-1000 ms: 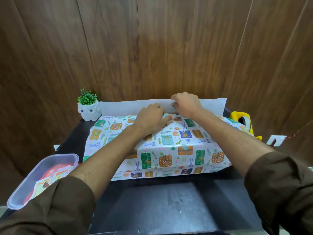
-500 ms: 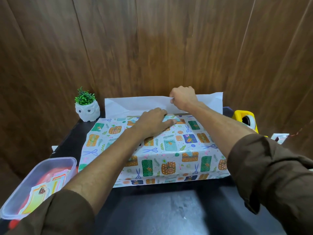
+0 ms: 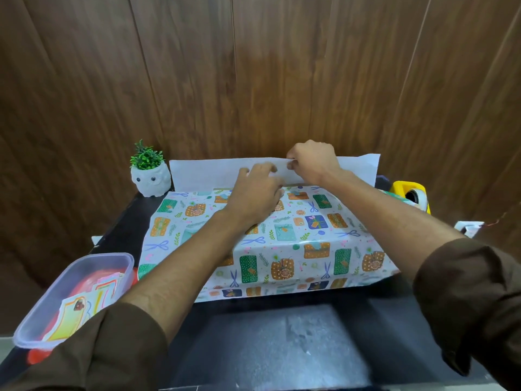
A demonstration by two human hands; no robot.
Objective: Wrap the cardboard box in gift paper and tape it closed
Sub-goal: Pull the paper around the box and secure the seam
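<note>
By the right hand [image 3: 313, 162] the raised white edge of the gift paper [image 3: 310, 249] is pinched; the left hand [image 3: 256, 198] is pressed flat on the printed sheet, under which the cardboard box is hidden. Uneven pulling could skew or tear the seam. The fold could spring open if released for the tape dispenser [image 3: 411, 193], set well right of both hands.

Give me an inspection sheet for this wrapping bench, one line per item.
Surface: black table, half under paper.
Job's things: gift paper draped print-up over the hidden box, white flap upright at far edge; yellow tape dispenser far right.
Clutter: owl planter far left; plastic container of cards near left.
Grippers: left hand flat on the paper; right hand pinches the flap.
Cables: thin red strand, right edge, kind unclear.
Surroundings: wood-panel wall.
</note>
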